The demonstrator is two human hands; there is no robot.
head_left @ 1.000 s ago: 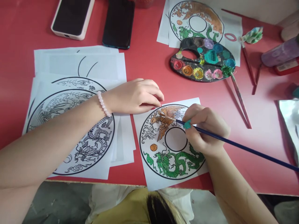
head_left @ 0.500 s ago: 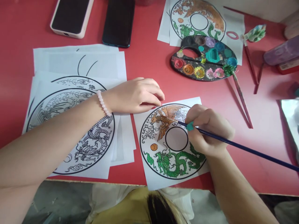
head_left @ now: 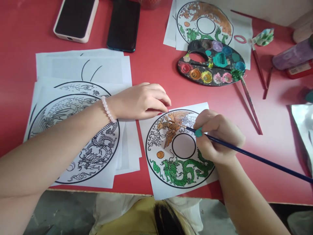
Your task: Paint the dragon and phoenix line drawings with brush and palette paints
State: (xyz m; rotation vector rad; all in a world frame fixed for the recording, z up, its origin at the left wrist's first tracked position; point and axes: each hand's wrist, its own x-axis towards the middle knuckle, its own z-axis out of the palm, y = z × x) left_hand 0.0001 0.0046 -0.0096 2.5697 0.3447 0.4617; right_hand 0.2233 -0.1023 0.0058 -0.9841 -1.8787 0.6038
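Blue brush (head_left: pixel 244 151): vs 1 s ago we've edged it slightly R over the part-painted sheet (head_left: pixel 184 147), along w/ our R hand (head_left: pixel 220 137); our L hand (head_left: pixel 144 99) hasn't shifted.
Uncoloured prints (head_left: pixel 102 163): near L on the red table (head_left: pixel 156 65), overlapping pile; our L arm (head_left: pixel 68 133) crosses above.
Light-cased phone (head_left: pixel 75 18): far L, face up, dark screen.
Black phone (head_left: pixel 124 26): just R of that one, also face up.
L hand: palm down, fingers loosely bent, gripping nothing we can see; fingertips at sheet's far L edge. Pink bead bracelet (head_left: pixel 107 107) on wrist.
Part-painted sheet: near, R of centre, flat; orange bird (head_left: pixel 172 129) on far side, green dragon (head_left: pixel 183 171) on near side.
Far print (head_left: pixel 206 25): orange & green too, near edge under palette (head_left: pixel 207 65).
R hand: pinching blue brush btwn thumb & fingers, over sheet's R side; tip at the bird, can't tell if touching.
Green-tipped brush (head_left: pixel 251 104): bristles on palette's R end, handle slanting nearer.
Purple container (head_left: pixel 293 54): far R, tilted in view.
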